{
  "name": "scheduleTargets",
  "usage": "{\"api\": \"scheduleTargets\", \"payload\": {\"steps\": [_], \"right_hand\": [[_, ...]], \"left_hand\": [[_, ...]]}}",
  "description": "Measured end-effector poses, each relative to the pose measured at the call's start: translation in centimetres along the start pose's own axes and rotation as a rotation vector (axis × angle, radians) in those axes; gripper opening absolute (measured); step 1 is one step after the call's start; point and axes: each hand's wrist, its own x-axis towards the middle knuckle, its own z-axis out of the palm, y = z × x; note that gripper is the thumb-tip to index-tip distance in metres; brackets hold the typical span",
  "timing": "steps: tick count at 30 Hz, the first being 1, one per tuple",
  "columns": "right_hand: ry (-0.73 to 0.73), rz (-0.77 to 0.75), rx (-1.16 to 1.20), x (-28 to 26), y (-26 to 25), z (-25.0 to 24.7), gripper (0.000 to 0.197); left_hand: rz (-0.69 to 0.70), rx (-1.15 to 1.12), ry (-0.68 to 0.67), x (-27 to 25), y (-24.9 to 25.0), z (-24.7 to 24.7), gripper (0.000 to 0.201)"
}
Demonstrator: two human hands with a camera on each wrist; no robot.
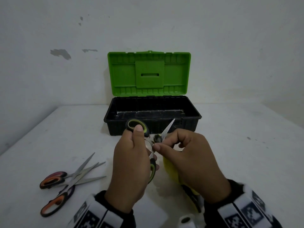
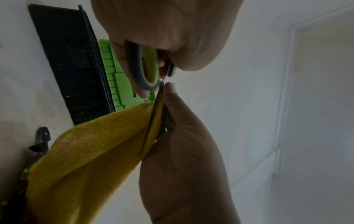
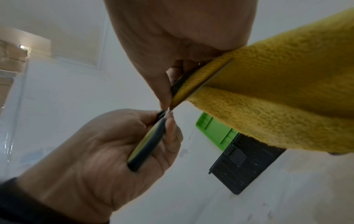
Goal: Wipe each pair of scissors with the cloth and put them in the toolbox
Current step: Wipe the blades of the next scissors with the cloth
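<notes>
Your left hand [image 1: 130, 168] and right hand [image 1: 194, 163] fill the near edge of the head view, both raised in front of the toolbox [image 1: 153, 112]. Your left hand grips the green scissors [image 1: 139, 127] by the handles: the thumb lies over the upper loop and the fingers curl round the lower one. The blades are spread. One tip points up toward the toolbox's front wall. Your right hand pinches the yellow cloth [image 3: 277, 94] round the other blade [image 3: 214, 75], thumb and fingers closed on it, with the thumb tip close to the pivot. In the right wrist view that blade lies in a fold of the cloth, and the rest of the cloth hangs below the hand.

The toolbox stands open against the wall, green lid [image 1: 148, 74] upright, black tray facing you. Left of the toolbox and nearer to you, two orange scissors [image 1: 62, 186] lie crossed on the table [image 1: 246, 162], blades pointing right, handles toward you.
</notes>
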Motion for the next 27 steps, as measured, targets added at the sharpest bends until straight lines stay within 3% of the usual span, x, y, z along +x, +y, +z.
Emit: {"api": "scheduleTargets", "payload": {"steps": [7,10,15,24,27], "right_hand": [[0.04,-0.102,-0.09,-0.5,0.4,0.0,0.004],[0.036,-0.123,-0.135,-0.9,0.3,0.3,0.013],[0.07,-0.035,-0.061,-0.2,-0.1,0.1,0.011],[0.121,0.077,-0.076,0.1,0.1,1.3,0.013],[0.219,0.083,-0.038,0.6,0.3,0.7,0.017]], "left_hand": [[-0.007,-0.006,0.004,0.1,0.3,0.1,0.033],[0.034,0.047,0.001,-0.1,0.2,0.1,0.035],[0.134,0.087,-0.001,-0.3,0.2,0.0,0.04],[0.076,0.071,-0.009,-0.3,-0.3,-0.5,0.041],[0.075,0.09,-0.019,-0.5,-0.3,-0.6,0.041]]}}
